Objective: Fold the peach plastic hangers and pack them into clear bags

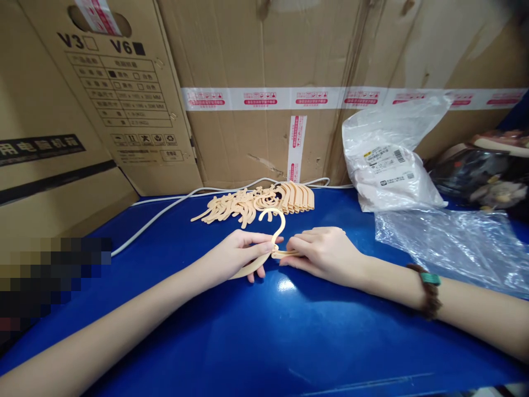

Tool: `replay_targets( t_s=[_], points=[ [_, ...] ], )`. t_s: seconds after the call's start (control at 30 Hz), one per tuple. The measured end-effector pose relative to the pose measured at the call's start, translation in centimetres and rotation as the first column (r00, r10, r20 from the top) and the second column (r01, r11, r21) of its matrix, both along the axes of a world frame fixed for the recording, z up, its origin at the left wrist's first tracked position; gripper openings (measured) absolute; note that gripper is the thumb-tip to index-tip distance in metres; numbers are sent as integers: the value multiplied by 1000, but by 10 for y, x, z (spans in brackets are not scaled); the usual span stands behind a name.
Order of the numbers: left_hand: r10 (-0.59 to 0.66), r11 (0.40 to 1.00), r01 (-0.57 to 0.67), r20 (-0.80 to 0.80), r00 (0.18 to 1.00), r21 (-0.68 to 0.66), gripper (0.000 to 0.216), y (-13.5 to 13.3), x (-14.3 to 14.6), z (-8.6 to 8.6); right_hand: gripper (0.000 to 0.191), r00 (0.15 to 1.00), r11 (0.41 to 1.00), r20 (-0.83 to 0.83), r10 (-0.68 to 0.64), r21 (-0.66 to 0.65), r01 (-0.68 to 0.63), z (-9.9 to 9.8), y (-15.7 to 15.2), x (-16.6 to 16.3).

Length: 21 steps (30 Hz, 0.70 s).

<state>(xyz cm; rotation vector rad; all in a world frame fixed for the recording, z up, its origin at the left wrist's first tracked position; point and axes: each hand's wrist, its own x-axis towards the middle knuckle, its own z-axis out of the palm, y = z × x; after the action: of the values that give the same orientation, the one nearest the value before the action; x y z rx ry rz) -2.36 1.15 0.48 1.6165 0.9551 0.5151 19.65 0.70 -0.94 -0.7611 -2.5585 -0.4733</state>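
A small peach plastic hanger (276, 231) lies between my two hands on the blue table (264, 331). Its hook curls up toward the far side. My left hand (239, 253) grips the hanger's left arm, which sticks out below my fingers. My right hand (322, 252) pinches the right arm near the hook's base. Just behind my hands lies a pile of several more peach hangers (256, 203), some stacked side by side at the right end of the pile.
Cardboard boxes (256, 82) wall the back and left. A white cable (165, 212) runs along the back edge. A white plastic parcel (388, 160) and a clear bag (450, 242) lie at the right, dark items (483, 171) behind.
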Motion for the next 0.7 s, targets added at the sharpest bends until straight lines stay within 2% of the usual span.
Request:
replay_targets(
  t_s=[0.2,0.4,0.7],
  points=[
    [-27,999,27,11,1000,-32,56,0,-1,0,40,1000,998,-4,-12,-60,11,1,1,0],
    [55,996,-54,10,998,-75,45,-3,0,6,46,996,990,34,-84,-113,87,0,1,0],
    [85,991,-80,39,996,-111,42,-3,-2,7,45,993,988,30,-115,-98,117,-1,1,1]
  ],
)
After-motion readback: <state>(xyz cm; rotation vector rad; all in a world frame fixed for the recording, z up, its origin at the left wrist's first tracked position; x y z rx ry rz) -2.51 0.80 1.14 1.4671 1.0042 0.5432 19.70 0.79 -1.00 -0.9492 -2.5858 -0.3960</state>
